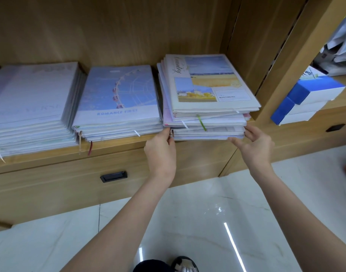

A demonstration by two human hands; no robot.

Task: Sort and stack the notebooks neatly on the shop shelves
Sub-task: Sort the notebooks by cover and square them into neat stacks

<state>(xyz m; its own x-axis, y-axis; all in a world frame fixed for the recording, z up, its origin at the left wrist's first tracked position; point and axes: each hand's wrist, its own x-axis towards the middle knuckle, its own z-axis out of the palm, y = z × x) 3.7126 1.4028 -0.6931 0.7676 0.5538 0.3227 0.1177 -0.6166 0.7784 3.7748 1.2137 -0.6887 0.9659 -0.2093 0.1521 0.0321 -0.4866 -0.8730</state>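
Notebooks in the right-hand stack (205, 107) lie skewed on the shelf (117, 148), directly ahead between my hands: left hand (161, 152) pinches its near-left corner, right hand (254, 142) released, fingertips touching the near-right corner.

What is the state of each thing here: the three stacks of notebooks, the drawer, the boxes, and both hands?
Right stack: uneven, edges not aligned, top notebooks skewed.
Middle stack: fairly even, ribbons hanging over the shelf edge.
Left stack: stepped, lying flat.
Left hand: fingers touching the right stack's lower left corner.
Right hand: open, fingertips at the stack's lower right corner.
Drawer: closed.
Blue and white boxes: stacked, closed.
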